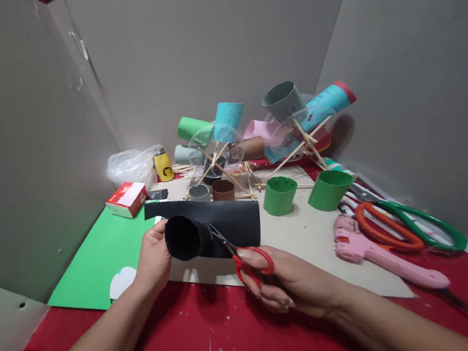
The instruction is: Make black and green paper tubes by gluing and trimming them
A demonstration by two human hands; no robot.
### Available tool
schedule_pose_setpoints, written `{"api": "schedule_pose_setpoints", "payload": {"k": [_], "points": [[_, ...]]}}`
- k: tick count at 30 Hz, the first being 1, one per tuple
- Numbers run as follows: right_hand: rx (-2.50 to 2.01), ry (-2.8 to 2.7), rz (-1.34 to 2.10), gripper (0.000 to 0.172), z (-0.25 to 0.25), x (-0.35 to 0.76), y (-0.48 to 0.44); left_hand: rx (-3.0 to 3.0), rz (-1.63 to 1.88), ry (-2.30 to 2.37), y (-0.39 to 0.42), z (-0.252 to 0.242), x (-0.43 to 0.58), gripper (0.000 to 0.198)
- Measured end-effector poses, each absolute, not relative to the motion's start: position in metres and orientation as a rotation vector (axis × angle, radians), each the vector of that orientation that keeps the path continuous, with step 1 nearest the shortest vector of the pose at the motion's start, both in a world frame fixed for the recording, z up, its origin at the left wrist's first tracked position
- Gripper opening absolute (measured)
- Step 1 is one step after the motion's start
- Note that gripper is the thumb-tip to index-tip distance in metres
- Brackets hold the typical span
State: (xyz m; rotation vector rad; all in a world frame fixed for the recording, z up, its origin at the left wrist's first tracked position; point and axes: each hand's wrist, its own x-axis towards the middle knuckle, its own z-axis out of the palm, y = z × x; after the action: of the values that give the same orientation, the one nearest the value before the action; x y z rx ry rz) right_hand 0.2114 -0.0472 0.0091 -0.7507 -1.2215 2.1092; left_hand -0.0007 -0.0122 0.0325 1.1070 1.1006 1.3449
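Observation:
My left hand (154, 255) is closed on the left side of a sheet of black paper (240, 221), whose near part is curled into a tube with its round mouth facing me. In my right hand (281, 279) are small red-handled scissors (226, 243), with fingers and thumb through the loops. The blades touch the black paper just right of the tube. Two green paper cups (279, 197) stand behind and to the right of the paper. A grey paper cup (199, 193) and a brown one (222, 190) sit just behind it.
Stick-and-plastic wheels with colored paper tubes (229, 121) stand at the back. On the right lie a pink glue gun (384, 253) and large scissors (424, 224). Green paper (93, 259), a red-white box (126, 200), a yellow lighter (163, 165) and a plastic bag (132, 165) are left.

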Motion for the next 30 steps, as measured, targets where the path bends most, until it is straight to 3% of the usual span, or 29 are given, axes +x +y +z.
{"api": "schedule_pose_setpoints", "payload": {"k": [10, 20, 30], "points": [[-0.884, -1.386, 1.934, 0.058, 0.008, 0.210, -0.048, 1.198, 1.219, 1.040, -0.014, 0.036, 0.004, 0.022], [-0.917, -1.399, 1.852, 0.059, 0.008, 0.210, -0.050, 1.007, 1.225, 0.975, -0.010, 0.029, 0.002, 0.014], [-0.926, -1.338, 1.755, 0.055, 0.005, 0.205, -0.049, 0.876, 1.147, 0.943, -0.004, 0.025, -0.005, 0.027]]}}
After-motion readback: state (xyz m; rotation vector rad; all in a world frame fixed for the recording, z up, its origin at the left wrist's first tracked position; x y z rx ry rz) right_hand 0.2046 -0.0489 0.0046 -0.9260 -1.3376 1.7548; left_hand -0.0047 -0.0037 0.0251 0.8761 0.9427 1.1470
